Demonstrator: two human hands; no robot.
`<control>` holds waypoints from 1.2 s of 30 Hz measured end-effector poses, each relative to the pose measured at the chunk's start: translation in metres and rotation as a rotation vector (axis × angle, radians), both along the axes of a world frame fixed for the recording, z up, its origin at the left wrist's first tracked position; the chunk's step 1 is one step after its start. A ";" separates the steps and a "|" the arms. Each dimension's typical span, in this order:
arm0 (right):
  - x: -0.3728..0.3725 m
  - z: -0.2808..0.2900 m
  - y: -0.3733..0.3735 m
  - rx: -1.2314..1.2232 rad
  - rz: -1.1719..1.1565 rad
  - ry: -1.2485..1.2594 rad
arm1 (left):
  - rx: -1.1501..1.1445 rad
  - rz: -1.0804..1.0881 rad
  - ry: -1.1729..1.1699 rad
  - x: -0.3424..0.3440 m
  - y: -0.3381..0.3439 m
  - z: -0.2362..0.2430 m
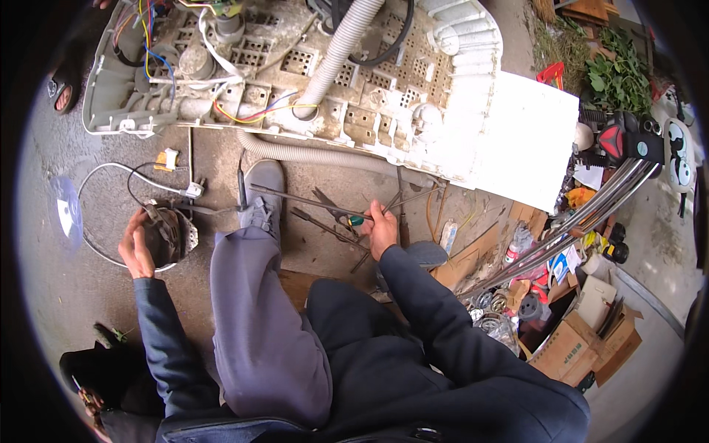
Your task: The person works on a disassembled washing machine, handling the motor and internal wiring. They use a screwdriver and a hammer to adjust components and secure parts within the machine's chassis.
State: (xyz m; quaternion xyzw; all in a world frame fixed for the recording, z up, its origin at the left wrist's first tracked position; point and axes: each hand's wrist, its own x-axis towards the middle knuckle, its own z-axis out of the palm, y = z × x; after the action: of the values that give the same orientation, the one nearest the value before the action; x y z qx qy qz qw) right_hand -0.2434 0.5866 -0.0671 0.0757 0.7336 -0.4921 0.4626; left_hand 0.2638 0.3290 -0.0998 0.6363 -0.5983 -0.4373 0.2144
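At the left, my left hand (136,249) curls its fingers against a grimy round part (166,235). This part looks like an electric motor, with dark strands or windings on top and a metal flange; it rests on the ground. A grey cable lies around it. My right hand (379,227) is closed around the end of a long thin dark rod (299,198), which points left above my shoe. Beside those fingers is a green handle (356,221), apparently part of the dark pliers (329,203) below the rod. Other dark metal tools (325,226) lie beneath.
A dirty white appliance base (399,111) with wires and a ribbed hose (340,59) fills the far side. A white panel (524,140) adjoins it. At right are metal rods (569,229), cardboard boxes (569,343) and clutter. Another person's foot (63,92) shows far left.
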 end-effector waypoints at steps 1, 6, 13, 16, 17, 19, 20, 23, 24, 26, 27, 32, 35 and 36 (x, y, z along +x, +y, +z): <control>-0.004 -0.004 0.008 0.043 0.069 0.136 | -0.021 0.009 0.009 -0.004 -0.002 0.006; -0.048 -0.014 0.068 0.444 0.380 0.843 | -0.057 0.115 0.032 0.007 -0.008 0.001; -0.075 -0.009 0.080 0.978 1.015 0.926 | -0.040 0.220 -0.001 -0.014 -0.020 0.017; -0.100 -0.018 0.102 0.838 1.080 0.987 | -0.084 0.131 -0.035 -0.027 -0.034 0.032; -0.111 -0.020 0.105 0.873 1.221 1.022 | -0.091 0.117 -0.079 -0.025 -0.034 0.033; -0.119 -0.011 0.091 0.969 1.259 0.901 | -0.024 0.155 -0.079 -0.023 -0.035 0.040; -0.114 -0.002 0.090 0.932 1.236 0.933 | 0.014 0.167 -0.084 -0.018 -0.035 0.042; -0.127 0.033 0.121 0.779 1.028 0.903 | 0.089 0.166 -0.059 -0.015 -0.037 0.046; -0.132 0.051 0.141 0.774 1.046 0.902 | 0.113 0.162 -0.039 -0.014 -0.038 0.046; -0.124 0.101 0.162 0.949 1.065 0.806 | 0.150 0.152 -0.020 -0.016 -0.041 0.047; -0.122 0.125 0.170 1.034 1.132 0.764 | 0.164 0.146 -0.018 -0.018 -0.042 0.048; -0.136 0.202 0.197 1.030 1.338 0.673 | 0.136 0.152 -0.029 -0.027 -0.032 0.051; -0.141 0.199 0.155 0.776 1.503 0.642 | 0.127 0.304 -0.025 -0.040 -0.025 0.054; -0.124 0.195 0.117 0.677 1.516 0.643 | 0.118 0.342 -0.034 -0.048 -0.023 0.057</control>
State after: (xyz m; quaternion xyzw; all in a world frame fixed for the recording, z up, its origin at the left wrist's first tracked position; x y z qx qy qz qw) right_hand -0.3674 0.7036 0.1276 -0.4393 0.7869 0.1922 0.3884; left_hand 0.2161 0.3061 -0.0430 0.7476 -0.4581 -0.4181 0.2376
